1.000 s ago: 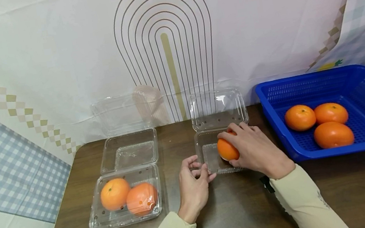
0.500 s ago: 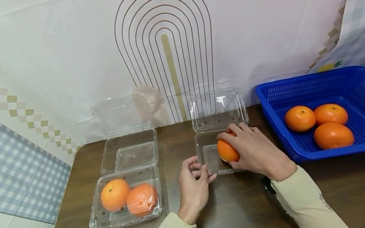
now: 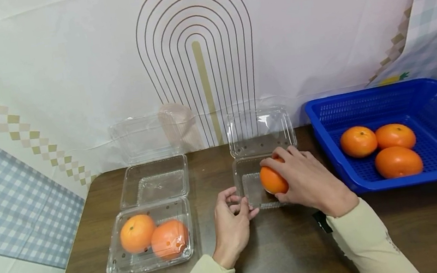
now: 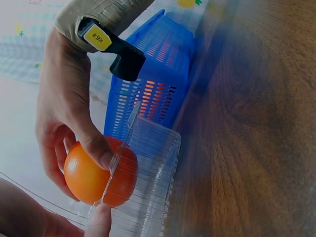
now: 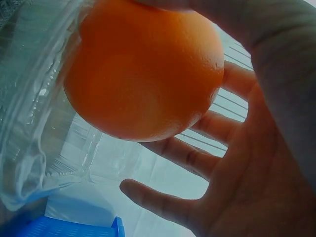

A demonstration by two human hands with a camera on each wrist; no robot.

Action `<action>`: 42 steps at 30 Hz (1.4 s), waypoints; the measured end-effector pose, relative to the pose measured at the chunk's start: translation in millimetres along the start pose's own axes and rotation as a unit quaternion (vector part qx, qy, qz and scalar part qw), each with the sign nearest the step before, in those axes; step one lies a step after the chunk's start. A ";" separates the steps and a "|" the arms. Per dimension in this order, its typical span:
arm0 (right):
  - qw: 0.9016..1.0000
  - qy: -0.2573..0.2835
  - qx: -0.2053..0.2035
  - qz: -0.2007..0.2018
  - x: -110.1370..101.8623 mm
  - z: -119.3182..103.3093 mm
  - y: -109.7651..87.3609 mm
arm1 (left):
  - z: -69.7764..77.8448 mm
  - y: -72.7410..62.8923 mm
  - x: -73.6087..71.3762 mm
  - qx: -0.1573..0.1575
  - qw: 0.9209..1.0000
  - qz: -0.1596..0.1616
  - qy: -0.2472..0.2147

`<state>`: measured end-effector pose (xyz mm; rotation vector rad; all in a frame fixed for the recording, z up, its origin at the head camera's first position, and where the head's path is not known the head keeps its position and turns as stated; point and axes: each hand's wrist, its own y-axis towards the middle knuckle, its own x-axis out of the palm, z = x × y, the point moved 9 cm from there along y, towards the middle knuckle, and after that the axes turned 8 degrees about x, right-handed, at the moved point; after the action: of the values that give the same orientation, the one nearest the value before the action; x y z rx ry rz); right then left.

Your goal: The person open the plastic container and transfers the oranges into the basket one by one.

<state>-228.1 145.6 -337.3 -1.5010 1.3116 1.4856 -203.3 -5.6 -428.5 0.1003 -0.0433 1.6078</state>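
Head view: right hand (image 3: 307, 181) grips an orange (image 3: 272, 179) partly inside the thin clear box (image 3: 251, 183), which one knock might tip.

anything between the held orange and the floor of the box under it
Nothing visible: the right hand holds the orange partly inside the box, its lid stands raised, and the left hand is at a corner.

Differs only slightly from a second ago; sits a touch farther right at the heel of the right hand (image 3: 311, 184) and along its sleeve (image 3: 367, 241). Shifts a hair in the head view's framing.
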 end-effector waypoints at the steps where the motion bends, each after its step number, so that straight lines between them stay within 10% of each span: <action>1: 1.000 0.000 0.000 0.000 -0.3 0.0 -0.2 | 0.1 0.0 0.0 0.000 1.000 0.000 0.000; 42: 1.000 0.014 0.024 -0.003 -21.0 10.4 -7.8 | 3.3 -2.0 0.5 0.008 1.000 0.003 -0.006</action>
<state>-221.2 161.9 -320.1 -1.4991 1.3493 1.4235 -201.1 -5.3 -425.2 0.1234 -0.0405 1.6134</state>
